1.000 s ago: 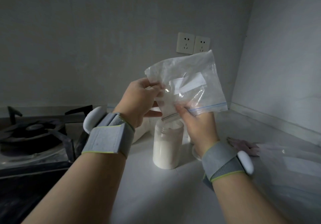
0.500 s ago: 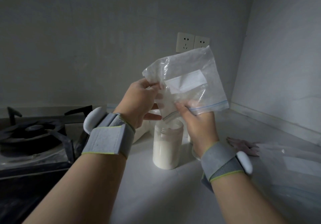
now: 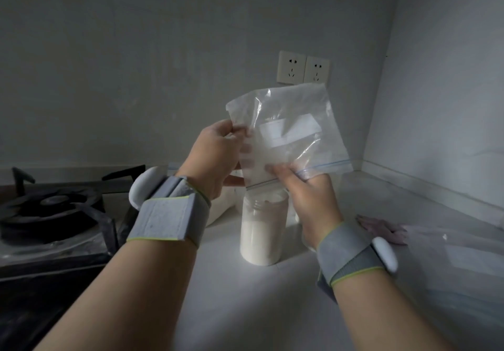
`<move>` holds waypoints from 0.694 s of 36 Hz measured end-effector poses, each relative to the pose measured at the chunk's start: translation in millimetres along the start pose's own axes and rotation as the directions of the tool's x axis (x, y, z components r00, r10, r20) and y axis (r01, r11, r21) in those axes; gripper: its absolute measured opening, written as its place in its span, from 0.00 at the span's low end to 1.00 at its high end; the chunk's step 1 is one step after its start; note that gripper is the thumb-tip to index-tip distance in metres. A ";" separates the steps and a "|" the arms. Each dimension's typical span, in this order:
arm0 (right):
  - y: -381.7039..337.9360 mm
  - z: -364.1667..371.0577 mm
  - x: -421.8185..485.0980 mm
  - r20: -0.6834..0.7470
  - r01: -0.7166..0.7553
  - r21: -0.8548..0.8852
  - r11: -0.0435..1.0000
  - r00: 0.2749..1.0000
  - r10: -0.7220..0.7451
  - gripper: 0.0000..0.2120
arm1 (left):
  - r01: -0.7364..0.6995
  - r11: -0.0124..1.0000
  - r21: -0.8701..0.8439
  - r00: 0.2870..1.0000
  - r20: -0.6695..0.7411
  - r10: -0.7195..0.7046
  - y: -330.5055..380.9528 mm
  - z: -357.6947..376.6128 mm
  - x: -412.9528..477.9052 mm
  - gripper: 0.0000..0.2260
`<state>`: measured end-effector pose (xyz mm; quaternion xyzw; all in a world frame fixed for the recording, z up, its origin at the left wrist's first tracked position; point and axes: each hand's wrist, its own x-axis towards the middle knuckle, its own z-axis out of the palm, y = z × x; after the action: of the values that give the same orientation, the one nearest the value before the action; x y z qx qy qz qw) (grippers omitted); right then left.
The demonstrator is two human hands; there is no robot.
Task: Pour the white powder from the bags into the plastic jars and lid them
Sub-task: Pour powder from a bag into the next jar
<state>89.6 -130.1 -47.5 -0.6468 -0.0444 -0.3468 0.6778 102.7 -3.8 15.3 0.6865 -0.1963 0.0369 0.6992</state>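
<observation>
We see both hands holding a clear bag (image 3: 294, 121) upside down over the jar (image 3: 263, 230), its zip edge lowest and just above the jar's open mouth. The left hand (image 3: 215, 157) pinches the bag's left side, fingers showing through the plastic. The right hand (image 3: 308, 195) grips the lower edge by the blue zip line, fingers curled over it. The bag looks nearly empty (only a pale film clings inside). The jar stands upright on the white counter (image 3: 245, 301), powder (image 3: 260, 244) filling most of it, with no lid on. To the left we find a gas stove (image 3: 51, 214). Another bag (image 3: 463, 255) lies flat at the right, and two sockets (image 3: 302, 68) sit on the wall behind.
</observation>
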 end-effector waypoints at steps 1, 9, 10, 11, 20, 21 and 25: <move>0.1 -1.4 0.8 -0.041 0.031 -0.007 0.999 0.999 -0.032 0.08 | 0.003 1.000 0.007 1.000 -0.002 -0.003 -0.1 -1.0 0.3 0.10; 3.8 -6.0 3.3 -0.084 0.180 -0.105 0.978 0.978 -0.189 0.13 | 0.025 0.999 0.030 0.999 0.043 -0.026 -2.6 -0.3 0.4 0.05; 3.5 -6.2 3.4 -0.075 0.179 -0.099 0.979 0.980 -0.187 0.13 | 0.027 0.999 0.035 0.999 0.045 -0.028 -3.0 -0.5 0.8 0.05; 2.5 -5.7 2.7 -0.055 0.168 -0.096 0.981 0.983 -0.174 0.14 | 0.026 0.999 0.035 0.999 0.047 -0.028 -3.2 -0.5 1.0 0.06; -0.2 -2.9 0.2 0.009 0.130 -0.060 0.990 0.992 -0.130 0.11 | 0.004 1.000 0.028 0.999 0.039 -0.005 -2.5 0.7 0.5 0.07; -0.3 -2.4 -0.3 0.005 0.124 -0.063 0.990 0.992 -0.124 0.10 | 0.004 0.999 0.035 0.999 0.039 -0.005 -2.6 0.5 0.3 0.07; -2.9 -6.2 1.7 -0.053 0.140 -0.037 0.989 0.988 -0.142 0.10 | 0.012 1.000 0.017 0.999 0.041 -0.013 -1.1 -0.2 -0.2 0.07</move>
<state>87.0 -136.2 -45.2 -0.6432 -0.0654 -0.4125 0.6417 102.9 -3.6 14.2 0.6942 -0.2058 0.0201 0.6894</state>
